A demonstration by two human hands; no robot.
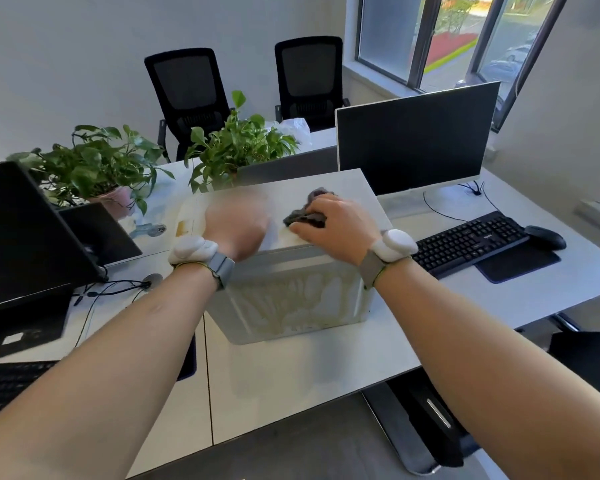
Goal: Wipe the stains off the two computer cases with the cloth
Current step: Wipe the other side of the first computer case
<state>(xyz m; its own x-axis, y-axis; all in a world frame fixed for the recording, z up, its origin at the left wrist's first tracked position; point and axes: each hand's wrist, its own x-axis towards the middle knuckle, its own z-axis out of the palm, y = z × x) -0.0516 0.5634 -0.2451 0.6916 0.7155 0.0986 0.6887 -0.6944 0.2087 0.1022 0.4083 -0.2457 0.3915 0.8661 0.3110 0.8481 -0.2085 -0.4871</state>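
On the desk: a white computer case (291,265) lies on its side on the white desk (309,375), between two monitors.
Cloth: a dark cloth (309,211) sits bunched on the case's top panel, right of centre.
Right hand: the right hand (333,226) grips the cloth, fingers curled over it.
Left hand: the left hand (238,226) rests on the top panel; it is blurred, so its fingers cannot be told.
Stains: brownish streaks run down the near side panel, and a patch marks the top's left edge.
Second case: cannot be told.
Technique: long overlapping strokes and firm pressure would likely work best, with the case braced.
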